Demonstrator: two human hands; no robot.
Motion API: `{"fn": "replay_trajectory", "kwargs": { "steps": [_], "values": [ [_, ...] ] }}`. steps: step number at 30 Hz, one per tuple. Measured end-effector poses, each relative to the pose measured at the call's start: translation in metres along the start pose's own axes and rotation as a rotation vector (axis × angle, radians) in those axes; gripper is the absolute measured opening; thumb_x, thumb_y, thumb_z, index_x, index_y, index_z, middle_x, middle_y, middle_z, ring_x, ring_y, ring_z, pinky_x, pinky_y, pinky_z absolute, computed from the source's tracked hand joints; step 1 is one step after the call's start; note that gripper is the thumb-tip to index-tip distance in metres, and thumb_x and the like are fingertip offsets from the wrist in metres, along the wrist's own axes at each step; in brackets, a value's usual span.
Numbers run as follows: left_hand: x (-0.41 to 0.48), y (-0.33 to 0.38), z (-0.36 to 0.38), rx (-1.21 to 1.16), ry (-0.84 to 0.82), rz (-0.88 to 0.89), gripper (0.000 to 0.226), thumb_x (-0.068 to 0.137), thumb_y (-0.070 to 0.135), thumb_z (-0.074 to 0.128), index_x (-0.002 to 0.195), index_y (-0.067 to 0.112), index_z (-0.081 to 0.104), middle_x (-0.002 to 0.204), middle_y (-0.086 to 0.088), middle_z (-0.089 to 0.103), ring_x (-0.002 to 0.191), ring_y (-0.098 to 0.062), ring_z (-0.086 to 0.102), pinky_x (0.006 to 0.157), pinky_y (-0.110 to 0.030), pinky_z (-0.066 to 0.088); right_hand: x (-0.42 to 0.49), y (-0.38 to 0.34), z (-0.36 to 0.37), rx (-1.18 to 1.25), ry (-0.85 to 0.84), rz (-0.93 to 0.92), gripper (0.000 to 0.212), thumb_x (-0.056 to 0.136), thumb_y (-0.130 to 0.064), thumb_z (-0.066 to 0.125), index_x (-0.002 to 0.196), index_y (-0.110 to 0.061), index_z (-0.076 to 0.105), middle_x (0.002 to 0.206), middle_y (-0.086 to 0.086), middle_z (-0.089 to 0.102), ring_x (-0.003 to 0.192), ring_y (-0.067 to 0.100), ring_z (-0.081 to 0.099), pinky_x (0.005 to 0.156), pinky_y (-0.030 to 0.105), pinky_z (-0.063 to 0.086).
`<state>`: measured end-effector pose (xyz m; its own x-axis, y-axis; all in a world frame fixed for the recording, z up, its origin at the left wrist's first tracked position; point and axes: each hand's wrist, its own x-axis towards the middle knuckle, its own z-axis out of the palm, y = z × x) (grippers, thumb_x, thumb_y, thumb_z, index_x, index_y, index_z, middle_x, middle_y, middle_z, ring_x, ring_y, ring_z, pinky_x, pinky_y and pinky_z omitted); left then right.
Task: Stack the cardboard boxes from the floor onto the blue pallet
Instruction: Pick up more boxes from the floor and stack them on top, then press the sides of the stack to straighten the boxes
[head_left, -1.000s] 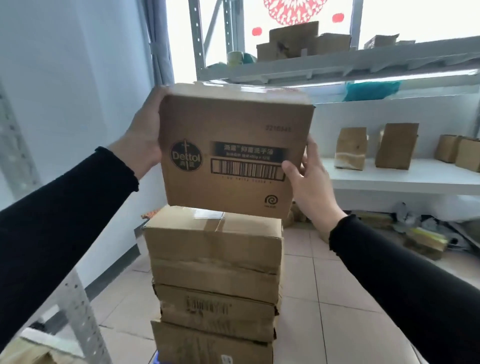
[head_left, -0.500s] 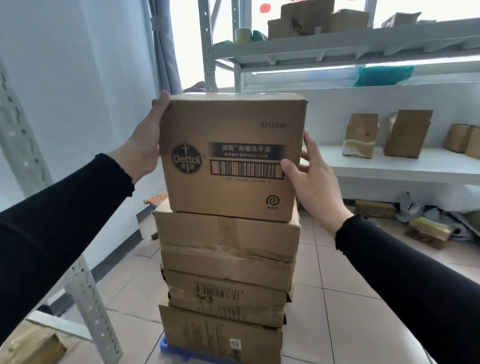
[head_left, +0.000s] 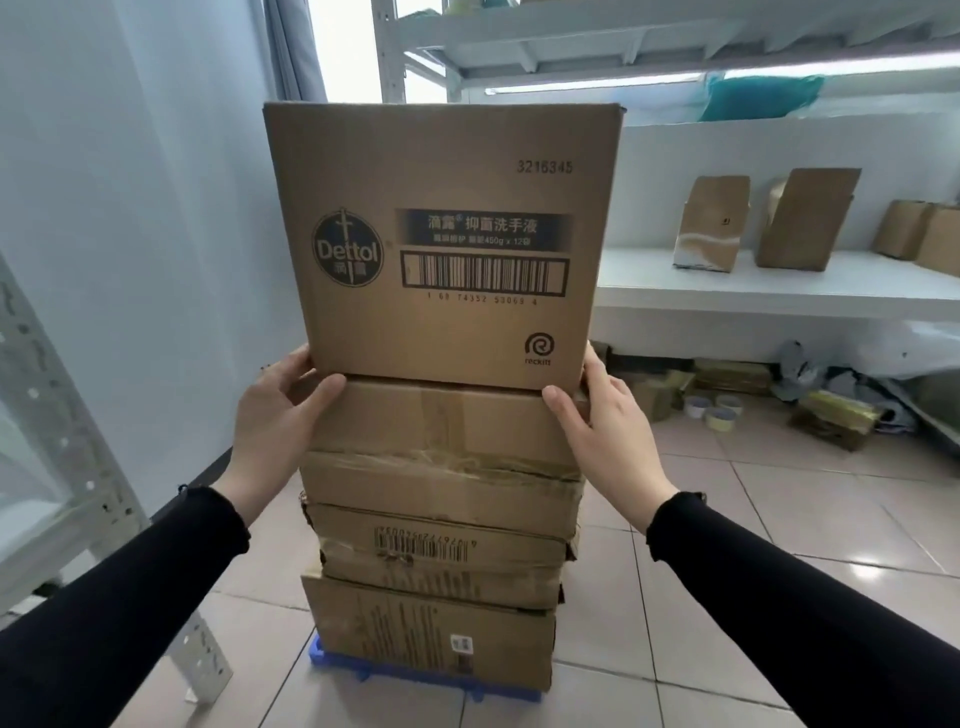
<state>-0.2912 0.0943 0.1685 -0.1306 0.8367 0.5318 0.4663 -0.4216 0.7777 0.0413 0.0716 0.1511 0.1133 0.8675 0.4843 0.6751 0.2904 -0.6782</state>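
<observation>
A tall Dettol cardboard box (head_left: 441, 244) rests on top of a stack of several brown cardboard boxes (head_left: 441, 493). The stack stands on a blue pallet (head_left: 332, 662), of which only a front strip shows. My left hand (head_left: 275, 415) is at the Dettol box's lower left corner, thumb on the seam with the box below. My right hand (head_left: 602, 426) is at its lower right corner, thumb touching the front edge. Both hands press the box's sides.
A white wall is close on the left, with a perforated metal rack post (head_left: 78, 467) at the lower left. White shelves (head_left: 779, 286) on the right carry small brown boxes (head_left: 711, 223). Tape rolls (head_left: 711, 408) and flattened cardboard lie on the tiled floor beneath.
The Dettol box came down from above the stack and now sits on it. Both hands slid from its upper and middle sides down to its bottom corners.
</observation>
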Motion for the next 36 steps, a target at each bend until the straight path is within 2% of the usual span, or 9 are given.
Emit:
{"fn": "replay_trajectory", "kwargs": {
  "steps": [3,10,19,23,25,28,30,33,36],
  "values": [
    [-0.001,-0.005,0.003,0.018,0.058,-0.006,0.056,0.088,0.045,0.074,0.138,0.023,0.065,0.123,0.003,0.073,0.113,-0.021,0.068,0.099,-0.047,0.054,0.002,0.002,0.003,-0.012,0.008,-0.012,0.072,0.101,-0.053,0.046,0.163,-0.040,0.011,0.133,-0.014,0.060,0.129,0.009,0.043,0.094,0.028,0.044],
    [-0.001,-0.008,0.011,-0.055,0.126,0.004,0.042,0.088,0.024,0.079,0.128,0.015,0.071,0.114,0.001,0.076,0.101,-0.014,0.072,0.094,-0.037,0.058,0.004,0.006,0.004,-0.065,0.024,-0.048,0.067,0.099,-0.057,0.046,0.159,-0.034,0.028,0.137,-0.013,0.060,0.133,0.013,0.040,0.094,0.029,0.043],
    [0.003,-0.014,0.010,-0.082,0.122,0.017,0.041,0.086,0.025,0.081,0.124,0.014,0.071,0.112,0.000,0.076,0.099,-0.018,0.072,0.094,-0.042,0.059,0.003,0.006,0.008,-0.087,0.050,-0.073,0.066,0.098,-0.059,0.046,0.158,-0.033,0.032,0.138,-0.014,0.061,0.134,0.015,0.041,0.091,0.029,0.041],
    [0.011,-0.023,0.004,-0.111,0.079,-0.011,0.045,0.083,0.038,0.082,0.123,0.023,0.069,0.109,-0.003,0.074,0.102,-0.023,0.069,0.095,-0.051,0.057,0.006,0.007,0.005,-0.108,0.043,-0.071,0.070,0.097,-0.061,0.046,0.158,-0.027,0.035,0.148,-0.007,0.055,0.138,0.016,0.041,0.107,0.039,0.044],
    [0.009,-0.028,0.003,-0.110,0.070,-0.017,0.055,0.083,0.042,0.081,0.133,0.031,0.061,0.121,-0.006,0.067,0.112,-0.017,0.064,0.101,-0.047,0.054,0.002,0.009,0.003,-0.062,0.054,-0.069,0.074,0.096,-0.059,0.053,0.159,-0.026,0.034,0.162,-0.005,0.040,0.148,0.015,0.033,0.118,0.038,0.034],
    [-0.004,-0.042,0.006,-0.109,0.081,-0.049,0.074,0.088,0.037,0.077,0.151,0.036,0.037,0.155,0.001,0.044,0.138,-0.013,0.046,0.112,-0.024,0.040,-0.012,0.021,0.006,0.149,0.069,-0.017,0.091,0.089,-0.060,0.065,0.163,-0.028,0.021,0.169,-0.006,0.025,0.153,0.011,0.027,0.120,0.037,0.033],
    [-0.017,-0.062,0.007,-0.086,0.069,-0.097,0.084,0.087,0.043,0.076,0.156,0.031,0.030,0.158,0.005,0.040,0.143,-0.014,0.042,0.118,-0.030,0.033,-0.025,0.035,0.013,0.274,0.068,0.049,0.100,0.084,-0.064,0.069,0.163,-0.033,0.016,0.169,-0.006,0.025,0.151,0.009,0.031,0.118,0.040,0.038],
    [-0.036,-0.098,0.004,-0.035,0.001,-0.220,0.094,0.077,0.063,0.078,0.155,0.038,0.031,0.156,0.011,0.046,0.143,-0.015,0.045,0.118,-0.047,0.036,-0.047,0.060,0.028,0.266,0.004,0.123,0.105,0.081,-0.072,0.067,0.163,-0.032,0.015,0.167,-0.007,0.030,0.148,0.009,0.034,0.118,0.042,0.039],
    [-0.053,-0.117,0.009,0.044,-0.098,-0.279,0.078,0.082,0.054,0.078,0.149,0.041,0.041,0.154,0.011,0.050,0.141,-0.013,0.046,0.116,-0.042,0.036,-0.069,0.085,0.045,0.172,-0.116,0.237,0.110,0.076,-0.081,0.063,0.163,-0.034,0.013,0.168,-0.008,0.027,0.151,0.012,0.030,0.120,0.046,0.034]
  ]
}}
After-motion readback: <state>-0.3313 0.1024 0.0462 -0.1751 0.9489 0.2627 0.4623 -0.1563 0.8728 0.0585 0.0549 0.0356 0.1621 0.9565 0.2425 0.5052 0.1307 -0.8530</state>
